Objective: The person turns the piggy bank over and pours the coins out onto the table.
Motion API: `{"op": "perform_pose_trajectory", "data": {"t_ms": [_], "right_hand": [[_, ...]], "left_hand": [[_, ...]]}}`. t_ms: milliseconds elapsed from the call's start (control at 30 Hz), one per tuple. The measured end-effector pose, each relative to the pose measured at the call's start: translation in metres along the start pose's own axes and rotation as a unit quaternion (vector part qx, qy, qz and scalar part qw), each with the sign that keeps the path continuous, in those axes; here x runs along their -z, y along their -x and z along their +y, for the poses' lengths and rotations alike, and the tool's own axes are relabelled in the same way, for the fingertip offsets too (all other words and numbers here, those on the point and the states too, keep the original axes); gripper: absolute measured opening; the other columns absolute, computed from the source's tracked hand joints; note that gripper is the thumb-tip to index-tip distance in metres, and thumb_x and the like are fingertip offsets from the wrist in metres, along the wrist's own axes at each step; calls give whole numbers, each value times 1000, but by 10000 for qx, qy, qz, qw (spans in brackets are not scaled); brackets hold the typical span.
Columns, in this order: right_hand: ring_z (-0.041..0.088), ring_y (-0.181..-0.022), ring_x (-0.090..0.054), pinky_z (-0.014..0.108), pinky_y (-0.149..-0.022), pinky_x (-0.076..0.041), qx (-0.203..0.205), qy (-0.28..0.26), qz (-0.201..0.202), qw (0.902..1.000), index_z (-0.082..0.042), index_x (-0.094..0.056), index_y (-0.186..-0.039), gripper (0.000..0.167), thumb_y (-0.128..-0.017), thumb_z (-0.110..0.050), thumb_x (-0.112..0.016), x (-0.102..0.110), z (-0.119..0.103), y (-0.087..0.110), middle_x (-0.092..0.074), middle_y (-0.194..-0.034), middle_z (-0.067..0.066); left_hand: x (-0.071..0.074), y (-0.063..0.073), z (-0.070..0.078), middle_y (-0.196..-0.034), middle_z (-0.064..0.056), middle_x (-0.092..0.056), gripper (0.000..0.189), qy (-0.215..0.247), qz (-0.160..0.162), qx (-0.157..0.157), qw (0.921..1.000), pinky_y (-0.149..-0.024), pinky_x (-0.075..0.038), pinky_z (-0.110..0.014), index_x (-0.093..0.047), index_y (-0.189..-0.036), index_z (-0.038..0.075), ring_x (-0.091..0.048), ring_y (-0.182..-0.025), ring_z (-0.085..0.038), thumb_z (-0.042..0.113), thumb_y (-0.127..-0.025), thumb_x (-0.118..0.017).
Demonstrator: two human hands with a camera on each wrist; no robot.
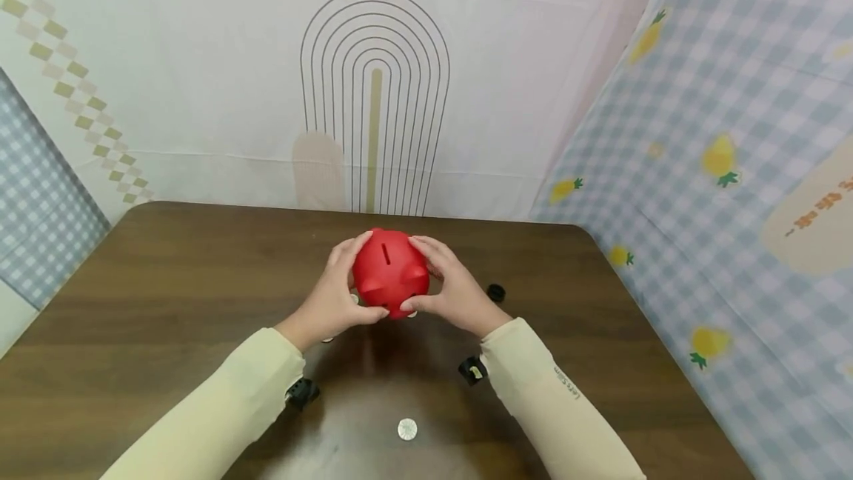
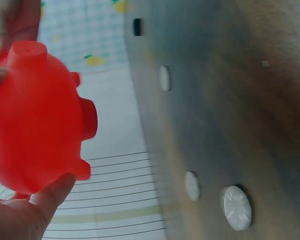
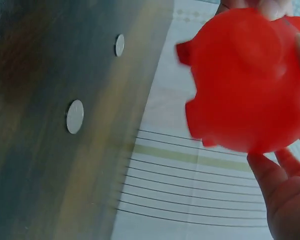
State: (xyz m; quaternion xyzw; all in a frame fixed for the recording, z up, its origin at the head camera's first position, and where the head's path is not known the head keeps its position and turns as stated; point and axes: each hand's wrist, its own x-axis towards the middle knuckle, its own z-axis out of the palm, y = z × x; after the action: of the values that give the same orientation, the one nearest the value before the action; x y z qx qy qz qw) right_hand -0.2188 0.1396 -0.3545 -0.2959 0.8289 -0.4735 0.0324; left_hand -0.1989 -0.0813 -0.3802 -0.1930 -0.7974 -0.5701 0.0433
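Observation:
A red piggy bank [image 1: 393, 280] is held up over the table between both hands, its coin slot on top and its snout towards me. My left hand [image 1: 335, 301] grips its left side, fingers behind and thumb near the snout. On the opposite side my right hand [image 1: 460, 295] grips it the same way. Both wrist views show the piggy bank [image 2: 40, 120] off the tabletop, with its short feet [image 3: 194, 117] free of the surface. Silvery coins lie below: one coin [image 1: 407, 429] near the front, others partly hidden behind the hands.
The brown wooden table [image 1: 200, 265] has rounded far corners. A small round black piece [image 1: 496, 292] lies right of my right hand. In the left wrist view a coin [image 2: 236, 207] lies near others. A patterned white cloth [image 1: 233, 58] hangs behind, a checked one [image 1: 666, 191] at right.

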Motion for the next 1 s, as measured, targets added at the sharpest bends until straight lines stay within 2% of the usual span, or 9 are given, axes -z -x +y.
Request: {"op": "perform_pose_trajectory", "data": {"t_ms": [167, 267, 367, 467, 567, 733, 833, 900, 1000], "right_hand": [[28, -131, -41, 42, -97, -49, 293, -332, 257, 9987, -15, -36, -149, 87, -75, -8, -81, -3, 5, 7, -30, -150, 7], [30, -134, -34, 42, -95, -50, 1081, 304, 528, 9923, -9, -30, -150, 96, -70, -4, -84, -10, 7, 10, -26, -149, 12], [32, -133, -31, 41, -91, -53, 1736, 1146, 965, 9734, -5, -29, -149, 100, -67, -3, -86, -17, 9, 12, -26, -146, 16], [33, -131, -32, 42, -88, -54, 2104, 1574, 1324, 9557, -2, -30, -145, 97, -65, -1, -86, -22, 11, 14, -25, -144, 19], [35, -130, -33, 43, -86, -55, 2281, 1746, 1509, 9459, -2, -30, -143, 96, -64, 1, -86, -24, 14, 14, -26, -143, 20], [35, -132, -32, 43, -88, -54, 2324, 1801, 1517, 9437, -3, -29, -144, 98, -65, 0, -86, -25, 16, 14, -26, -144, 20], [33, -133, -32, 41, -89, -54, 2192, 1721, 1396, 9502, -4, -29, -146, 99, -65, -1, -86, -22, 16, 14, -27, -145, 18], [32, -134, -33, 41, -90, -53, 2077, 1430, 1257, 9595, -4, -30, -147, 98, -66, -1, -86, -19, 15, 15, -29, -147, 17], [31, -134, -36, 41, -96, -49, 1633, 534, 994, 9801, -5, -36, -147, 91, -70, -1, -83, -12, 11, 13, -33, -149, 14]], "left_hand": [[3, 4, 10, -148, -13, -27, 102, -636, 62, -858, 9943, -84, -55, -47, -31, -149, 13, -42, -125, -36, 6, -63, -86], [3, 6, 12, -147, -16, -25, 105, -1596, 222, -1861, 9692, -84, -55, -46, -32, -146, 7, -37, -129, -36, 1, -57, -88], [2, 6, 12, -146, -18, -24, 108, -2171, 407, -2669, 9380, -82, -56, -46, -33, -143, 6, -32, -133, -38, -1, -52, -91], [1, 5, 10, -145, -18, -24, 108, -2468, 549, -3115, 9160, -83, -55, -47, -34, -141, 8, -27, -136, -38, 1, -51, -92], [0, 4, 8, -145, -17, -25, 106, -2521, 602, -3304, 9075, -84, -54, -48, -35, -140, 10, -25, -137, -38, 2, -51, -92], [-2, 3, 5, -145, -17, -26, 106, -2467, 669, -3337, 9074, -83, -55, -48, -36, -140, 9, -26, -136, -39, 1, -50, -93], [-3, 3, 6, -146, -17, -25, 107, -2364, 614, -3156, 9169, -82, -55, -47, -36, -141, 8, -28, -135, -38, 0, -50, -92], [-2, 3, 6, -146, -18, -26, 105, -2079, 520, -2836, 9347, -83, -55, -47, -35, -142, 6, -32, -133, -38, -1, -53, -91], [0, 2, 10, -147, -17, -27, 101, -1093, 240, -1741, 9783, -85, -54, -47, -34, -146, 7, -38, -129, -37, 1, -60, -87]]}}
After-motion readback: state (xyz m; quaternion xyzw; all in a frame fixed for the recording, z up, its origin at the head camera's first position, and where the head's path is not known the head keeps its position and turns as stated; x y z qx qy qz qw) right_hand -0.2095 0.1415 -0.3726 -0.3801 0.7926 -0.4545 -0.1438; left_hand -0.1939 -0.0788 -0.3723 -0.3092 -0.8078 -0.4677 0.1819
